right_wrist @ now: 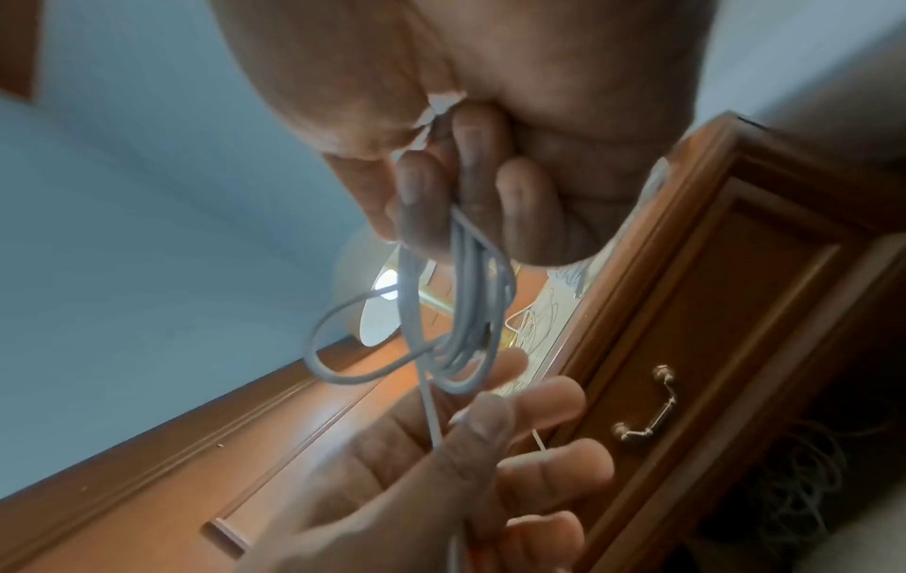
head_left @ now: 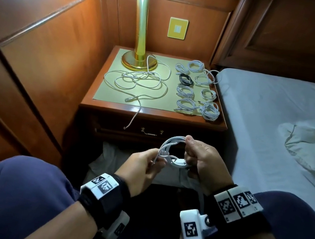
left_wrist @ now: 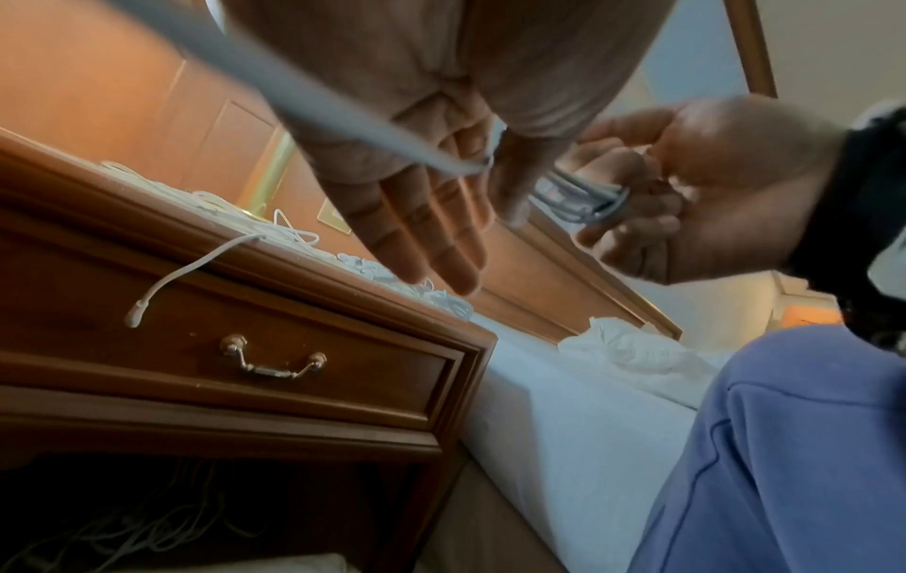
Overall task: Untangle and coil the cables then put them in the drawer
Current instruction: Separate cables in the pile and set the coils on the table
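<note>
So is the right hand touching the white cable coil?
Touching. In the right wrist view, the right hand has its fingers curled around the white cable coil.

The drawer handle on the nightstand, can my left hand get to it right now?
Probably not yet. The drawer handle is shut and unobstructed just beyond the left hand, but that hand pinches the white cable that the right hand holds coiled, so it would need to finish or let go first.
</note>
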A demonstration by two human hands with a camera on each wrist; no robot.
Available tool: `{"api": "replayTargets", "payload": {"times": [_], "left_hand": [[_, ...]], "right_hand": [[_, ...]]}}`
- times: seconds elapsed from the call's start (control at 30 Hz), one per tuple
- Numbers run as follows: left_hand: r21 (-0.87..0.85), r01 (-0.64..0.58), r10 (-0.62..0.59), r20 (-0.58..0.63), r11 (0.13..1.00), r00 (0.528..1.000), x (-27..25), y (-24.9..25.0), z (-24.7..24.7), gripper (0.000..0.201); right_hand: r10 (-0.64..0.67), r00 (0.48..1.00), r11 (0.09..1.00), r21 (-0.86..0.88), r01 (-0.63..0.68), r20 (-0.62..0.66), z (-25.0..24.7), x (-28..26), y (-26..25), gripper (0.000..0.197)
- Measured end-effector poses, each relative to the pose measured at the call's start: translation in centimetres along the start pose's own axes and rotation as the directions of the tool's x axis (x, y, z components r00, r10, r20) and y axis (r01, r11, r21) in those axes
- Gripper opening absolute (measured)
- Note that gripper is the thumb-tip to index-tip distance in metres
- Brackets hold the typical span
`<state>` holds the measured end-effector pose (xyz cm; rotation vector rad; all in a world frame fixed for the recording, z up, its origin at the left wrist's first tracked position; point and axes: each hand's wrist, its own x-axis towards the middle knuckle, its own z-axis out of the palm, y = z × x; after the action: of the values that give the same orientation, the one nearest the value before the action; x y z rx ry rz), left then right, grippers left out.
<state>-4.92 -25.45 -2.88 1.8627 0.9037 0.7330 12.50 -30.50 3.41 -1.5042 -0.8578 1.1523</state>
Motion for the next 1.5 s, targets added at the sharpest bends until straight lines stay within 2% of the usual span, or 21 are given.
{"api": "replayTargets", "payload": {"times": [0.07,0.13,0.23,0.3,0.37,0.43,0.5,0.57,0.63,0.7,0.8,0.87,0.93,1.03,1.1,1.2,1.27,1.33,1.5], "left_hand": [[-0.008,-0.007,0.006,-0.032,1.0,0.999,0.0,0.0,0.0,0.022],[-0.086,0.007,-0.016,-0.098,0.996,0.995,0.3,0.1,-0.5,0.031],[-0.203,0.001,-0.037,-0.173,0.979,0.984,0.6,0.2,-0.8,0.032],[-0.165,0.008,-0.035,-0.165,0.986,0.986,0.7,-0.3,-0.6,0.035],[-0.075,0.025,-0.035,-0.133,0.997,0.99,0.5,-0.8,-0.2,0.046],[0.013,0.005,-0.004,-0.12,1.0,0.993,0.5,-1.1,0.0,0.059],[0.061,-0.015,0.022,-0.119,0.998,0.993,0.6,-0.8,0.0,0.054],[0.072,-0.011,0.018,-0.089,0.997,0.996,0.6,-0.4,-0.1,0.039],[0.087,0.034,-0.029,-0.06,0.996,0.998,0.4,-0.6,0.2,0.027],[0.109,0.089,-0.087,-0.026,0.99,0.996,0.2,-0.9,0.4,0.02],[0.199,0.082,-0.098,0.072,0.977,0.993,0.0,-0.6,0.6,0.017],[0.227,0.042,-0.07,0.118,0.973,0.99,-0.3,-0.2,0.9,0.019],[0.292,-0.037,-0.007,0.149,0.956,0.989,-0.8,0.1,1.3,0.022],[0.383,-0.226,0.151,0.215,0.896,0.965,-1.2,0.3,1.9,0.02],[0.384,-0.282,0.215,0.209,0.879,0.954,-1.1,0.5,1.7,0.022],[0.387,-0.34,0.324,0.109,0.857,0.94,-0.6,1.0,0.3,0.019],[0.373,-0.366,0.377,0.045,0.853,0.925,-0.3,1.4,-0.8,0.016],[0.391,-0.363,0.396,-0.006,0.846,0.918,0.0,1.8,-1.7,0.015],[0.462,-0.359,0.448,-0.097,0.811,0.889,0.4,2.0,-2.3,0.01]], "right_hand": [[-0.155,0.976,0.956,-0.272,0.11,-0.153,-0.5,0.1,0.4,0.047],[-0.294,0.929,0.863,-0.481,0.158,-0.223,-1.3,0.0,0.6,0.037],[-0.32,0.924,0.83,-0.534,0.165,-0.212,-1.6,-0.1,0.6,0.036],[-0.311,0.936,0.821,-0.543,0.176,-0.167,-1.5,0.2,0.9,0.038],[-0.264,0.96,0.87,-0.453,0.196,-0.093,-1.0,0.2,1.0,0.044],[-0.114,0.993,0.977,-0.182,0.109,-0.012,-0.6,0.1,0.6,0.053],[0.047,0.996,0.995,0.086,-0.054,0.079,-0.3,-0.3,-0.1,0.05],[0.148,0.982,0.954,0.244,-0.172,0.114,-0.3,-0.5,-0.6,0.044],[0.178,0.976,0.891,0.401,-0.213,0.123,-0.6,-0.4,-0.8,0.04],[0.162,0.981,0.828,0.526,-0.196,0.111,-0.8,-0.3,-0.9,0.038],[0.12,0.989,0.778,0.612,-0.145,0.082,-0.8,0.0,-0.8,0.034],[0.09,0.992,0.788,0.603,-0.122,0.083,-0.4,0.0,-0.6,0.033],[0.047,0.998,0.865,0.499,-0.062,0.042,0.0,0.1,-0.1,0.035],[-0.083,0.996,0.991,0.099,0.087,-0.045,0.2,0.1,0.6,0.039],[-0.185,0.983,0.958,-0.225,0.177,-0.015,-0.1,0.0,0.9,0.039],[-0.225,0.973,0.785,-0.58,0.216,0.057,-0.7,0.0,1.3,0.032],[-0.181,0.977,0.73,-0.649,0.213,0.117,-0.8,-0.1,1.3,0.026],[-0.131,0.975,0.732,-0.646,0.216,0.178,-0.5,-0.2,1.2,0.027],[-0.167,0.968,0.748,-0.616,0.247,0.185,0.1,0.6,1.4,0.031]]}}
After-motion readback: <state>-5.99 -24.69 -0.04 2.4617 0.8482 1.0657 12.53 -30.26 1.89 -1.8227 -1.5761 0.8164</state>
